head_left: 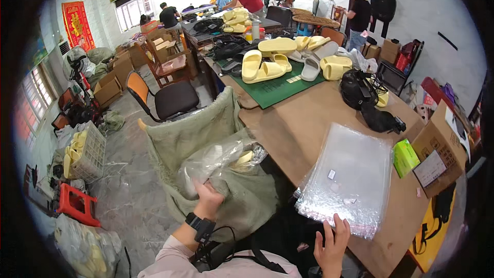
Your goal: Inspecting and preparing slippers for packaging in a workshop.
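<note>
My left hand (208,198) is closed on a clear plastic bag (213,159), above a large green woven sack (177,128) that hangs beside the table. Something pale yellow, perhaps a slipper (243,160), shows through crinkled plastic at the sack's mouth. My right hand (332,244) holds nothing; its fingers are apart at the near edge of a stack of flat clear plastic bags (347,175). A small white label lies on that stack. Yellow slippers (265,69) and grey slippers (311,69) are heaped on a green mat (272,92) farther back.
A black headset-like device (360,92), a green packet (406,158) and an open cardboard box (437,144) stand on the brown table (280,128). An orange-backed chair (172,100), a red stool (77,203) and a white crate (92,152) are at left. Several people are farther back.
</note>
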A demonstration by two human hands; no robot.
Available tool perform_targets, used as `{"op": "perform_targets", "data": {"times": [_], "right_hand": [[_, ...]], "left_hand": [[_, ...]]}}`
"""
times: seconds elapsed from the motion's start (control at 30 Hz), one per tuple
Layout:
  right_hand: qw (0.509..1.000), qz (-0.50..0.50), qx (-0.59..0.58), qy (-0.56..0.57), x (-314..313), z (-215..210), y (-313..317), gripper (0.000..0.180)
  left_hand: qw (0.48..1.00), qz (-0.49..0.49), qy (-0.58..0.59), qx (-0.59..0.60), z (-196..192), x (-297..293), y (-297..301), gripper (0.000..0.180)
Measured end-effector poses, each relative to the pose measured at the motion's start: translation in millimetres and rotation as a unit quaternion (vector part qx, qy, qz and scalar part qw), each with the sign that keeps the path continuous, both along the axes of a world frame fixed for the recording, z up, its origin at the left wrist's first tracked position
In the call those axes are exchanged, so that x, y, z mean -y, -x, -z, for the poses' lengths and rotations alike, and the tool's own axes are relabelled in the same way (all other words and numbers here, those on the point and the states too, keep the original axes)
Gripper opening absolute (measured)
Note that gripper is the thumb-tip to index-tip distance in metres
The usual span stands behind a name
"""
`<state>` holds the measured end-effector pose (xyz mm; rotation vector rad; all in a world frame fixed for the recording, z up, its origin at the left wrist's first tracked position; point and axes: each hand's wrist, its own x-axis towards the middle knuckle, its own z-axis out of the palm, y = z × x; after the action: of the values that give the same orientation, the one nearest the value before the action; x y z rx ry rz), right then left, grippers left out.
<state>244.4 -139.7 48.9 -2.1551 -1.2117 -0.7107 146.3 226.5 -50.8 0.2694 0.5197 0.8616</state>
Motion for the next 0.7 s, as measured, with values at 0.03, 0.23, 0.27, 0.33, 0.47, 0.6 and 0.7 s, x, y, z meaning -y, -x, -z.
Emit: {"op": "perform_targets", "data": {"times": [0.03,0.23,0.27,0.33,0.47,0.6,0.7], "right_hand": [[0.999,0.034,-0.029,0.031,-2,1,7,0.041],[0.997,0.015,-0.072,0.021,3,11,4,0.047],[0.997,0.019,-0.073,0.022,2,12,4,0.047],[0.996,0.005,-0.088,0.022,2,12,4,0.047],[0.996,0.008,-0.08,0.026,2,12,3,0.047],[0.997,0.014,-0.07,0.014,2,12,3,0.044],[0.997,0.006,-0.074,0.012,1,16,2,0.046]], "left_hand": [[0.999,-0.007,0.001,-0.035,5,-7,6,0.061],[0.992,0.033,0.065,-0.107,-37,1,-3,0.063],[0.991,0.036,0.065,-0.108,-41,3,-4,0.063],[0.997,0.066,-0.002,-0.036,-46,5,-2,0.063],[0.999,0.006,-0.021,-0.039,-12,-8,2,0.063],[0.999,0.047,0.004,-0.025,28,-35,17,0.067],[0.999,0.017,-0.024,-0.037,35,-35,13,0.075]]}}
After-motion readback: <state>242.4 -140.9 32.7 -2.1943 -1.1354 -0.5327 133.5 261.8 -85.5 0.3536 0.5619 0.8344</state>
